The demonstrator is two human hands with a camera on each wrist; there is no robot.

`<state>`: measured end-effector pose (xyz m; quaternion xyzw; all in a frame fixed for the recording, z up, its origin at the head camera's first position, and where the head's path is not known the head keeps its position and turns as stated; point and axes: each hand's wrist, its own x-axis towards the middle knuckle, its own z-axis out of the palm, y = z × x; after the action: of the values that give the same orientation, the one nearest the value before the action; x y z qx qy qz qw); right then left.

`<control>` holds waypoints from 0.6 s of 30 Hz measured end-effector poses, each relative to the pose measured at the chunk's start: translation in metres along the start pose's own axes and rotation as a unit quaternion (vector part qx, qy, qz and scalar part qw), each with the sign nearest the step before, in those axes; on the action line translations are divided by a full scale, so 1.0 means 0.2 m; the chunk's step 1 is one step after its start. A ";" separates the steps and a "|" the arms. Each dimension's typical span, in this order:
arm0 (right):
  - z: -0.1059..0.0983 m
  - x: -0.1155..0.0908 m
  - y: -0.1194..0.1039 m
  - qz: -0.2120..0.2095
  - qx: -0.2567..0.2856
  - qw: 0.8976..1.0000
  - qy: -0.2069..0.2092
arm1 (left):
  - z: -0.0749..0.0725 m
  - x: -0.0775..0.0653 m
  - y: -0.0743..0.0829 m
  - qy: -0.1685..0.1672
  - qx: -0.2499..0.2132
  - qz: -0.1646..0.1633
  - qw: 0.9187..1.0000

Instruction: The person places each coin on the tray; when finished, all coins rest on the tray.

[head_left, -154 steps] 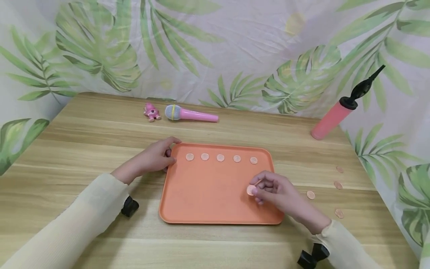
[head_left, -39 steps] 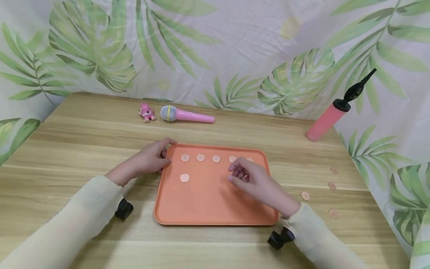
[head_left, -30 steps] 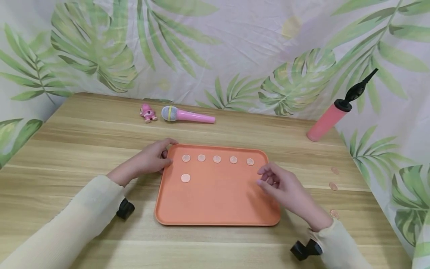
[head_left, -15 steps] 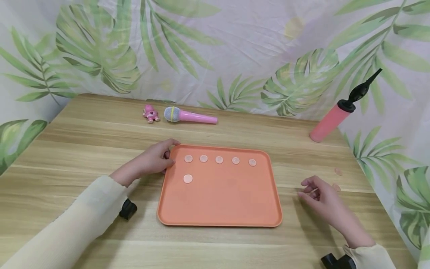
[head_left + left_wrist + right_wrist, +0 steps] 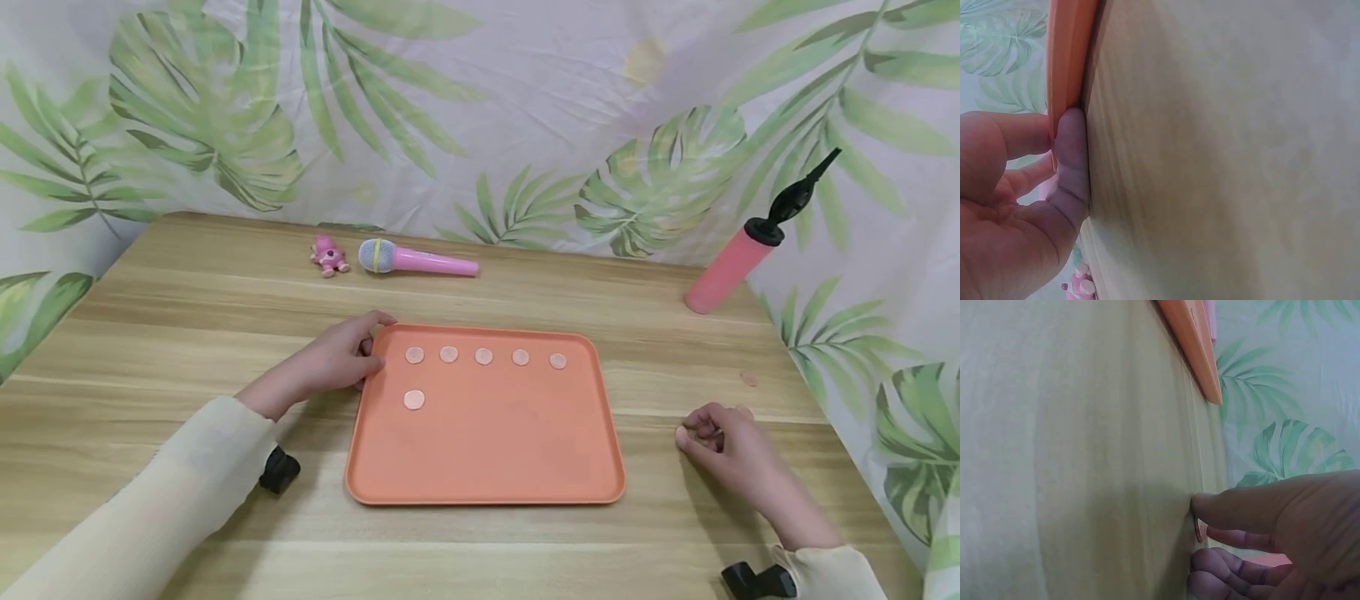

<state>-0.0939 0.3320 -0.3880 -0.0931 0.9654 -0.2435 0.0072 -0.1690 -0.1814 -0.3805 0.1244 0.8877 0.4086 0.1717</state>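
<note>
On the orange tray (image 5: 487, 450) lies a row of several copper-coloured coins (image 5: 483, 357) along the far side, with one more coin below its left end. My left hand (image 5: 333, 358) grips the tray's far left corner, and the left wrist view shows thumb and fingers pinching its rim (image 5: 1066, 56). To the right of the tray, my right hand (image 5: 723, 446) is down at the tabletop. Its thumb and forefinger pinch a coin (image 5: 1200, 530), seen edge-on in the right wrist view. Another coin (image 5: 744, 412) peeks out behind the right hand's knuckles.
A loose coin (image 5: 748, 379) lies near the table's right edge. At the back stand a pink toy figure (image 5: 329, 256) and, lying beside it, a pink toy microphone (image 5: 420, 259). A pink hand pump (image 5: 731, 262) with a black nozzle stands at the back right.
A coin earlier in my right hand now lies below the row's left end. The right hand has moved right, off the tray, to a coin on the table. The left hand stays put.
</note>
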 end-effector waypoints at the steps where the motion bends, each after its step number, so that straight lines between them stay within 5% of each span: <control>1: 0.00 0.00 0.00 -0.001 0.000 1.000 0.001 | 0.00 0.00 0.00 -0.001 0.000 0.001 1.000; 11: 0.00 0.00 0.01 0.005 0.024 0.999 -0.021 | 0.00 0.01 0.00 -0.005 -0.008 -0.004 1.000; 18: 0.01 -0.01 -0.01 -0.033 0.027 0.999 0.009 | 0.00 0.00 0.00 -0.005 -0.007 -0.006 1.000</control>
<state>-0.0921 0.3292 -0.3885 -0.1221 0.9551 -0.2700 -0.0067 -0.1686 -0.1820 -0.3800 0.1196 0.8848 0.4131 0.1791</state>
